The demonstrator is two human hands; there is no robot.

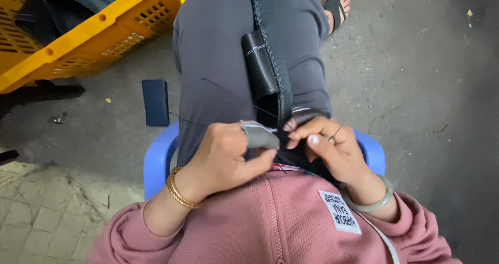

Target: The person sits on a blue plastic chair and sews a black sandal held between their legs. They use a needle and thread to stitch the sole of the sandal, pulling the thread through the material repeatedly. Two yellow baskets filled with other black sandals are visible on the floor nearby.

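- The left hand [226, 157], a grey guard on one finger, pinches the black leather strip [270, 61] at centre frame — steadying its braided edge
- The right hand [327, 147] is closed on a thin needle, thread taut
- The strip lies along the lap, running to the top
- Yellow crate [78, 40] upper left; blue chair [156, 160] beneath
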